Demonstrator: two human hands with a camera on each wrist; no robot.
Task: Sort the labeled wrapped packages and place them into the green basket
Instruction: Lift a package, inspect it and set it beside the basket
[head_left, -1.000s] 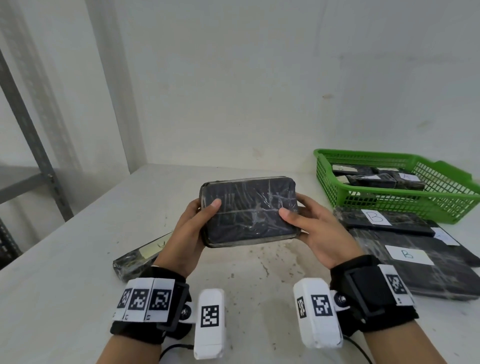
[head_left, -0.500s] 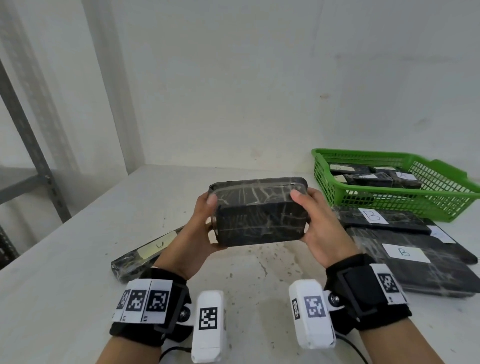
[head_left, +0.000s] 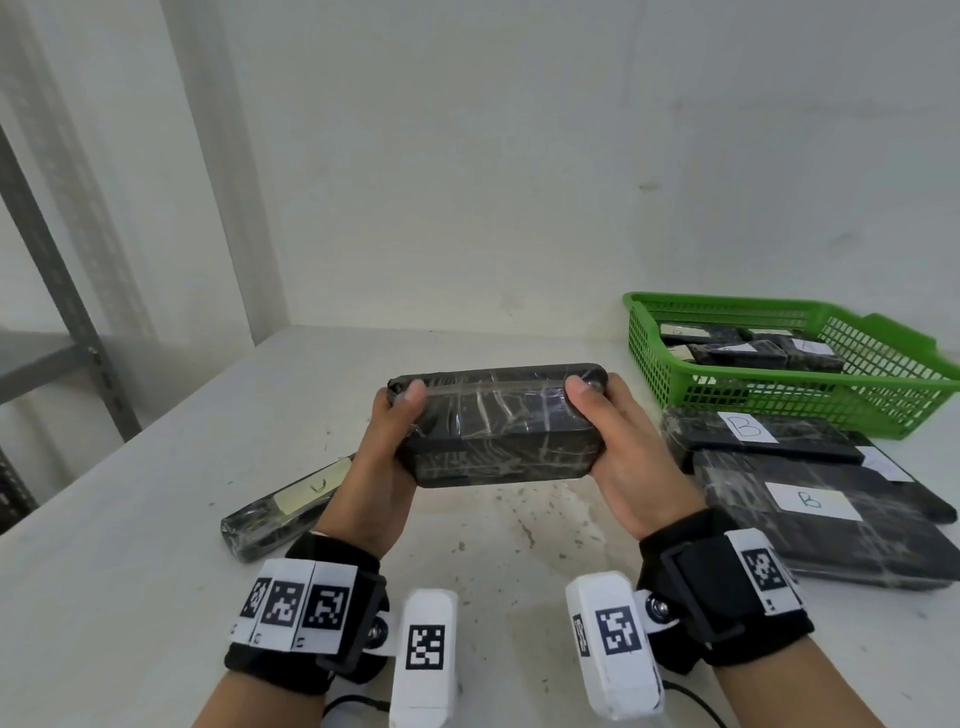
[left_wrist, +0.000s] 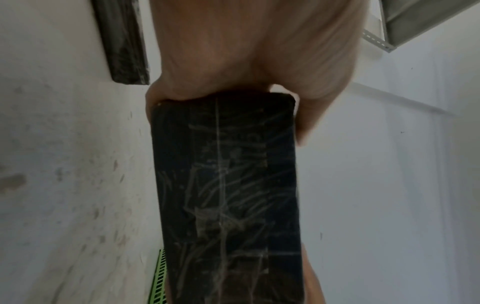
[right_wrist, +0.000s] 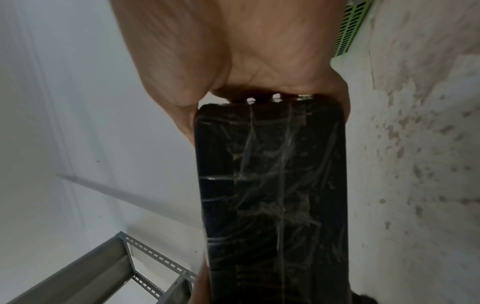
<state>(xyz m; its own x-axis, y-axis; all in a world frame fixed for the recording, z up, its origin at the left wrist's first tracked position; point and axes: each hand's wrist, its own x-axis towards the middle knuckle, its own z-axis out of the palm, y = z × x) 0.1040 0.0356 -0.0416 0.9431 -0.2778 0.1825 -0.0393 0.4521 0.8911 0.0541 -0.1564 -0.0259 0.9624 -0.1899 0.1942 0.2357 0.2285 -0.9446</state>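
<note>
Both hands hold one black plastic-wrapped package (head_left: 498, 431) above the middle of the table, long side toward me. My left hand (head_left: 387, 441) grips its left end, thumb on top. My right hand (head_left: 610, 441) grips its right end the same way. No label shows on the faces turned to me. The wrist views show the same package (left_wrist: 226, 195) (right_wrist: 272, 195) from each end, with the palms closed round it. The green basket (head_left: 810, 400) stands at the back right with several wrapped packages inside.
Two flat black packages marked B (head_left: 748, 428) (head_left: 815, 512) lie in front of the basket on the right. A narrow wrapped package with a pale label (head_left: 291, 501) lies on the table behind my left wrist. A grey metal shelf frame (head_left: 62, 306) stands at the left.
The package has been tipped away from me: its broad face, which faced me a second ago, now points up and the long edge faces me. Both hands kept their grip.
</note>
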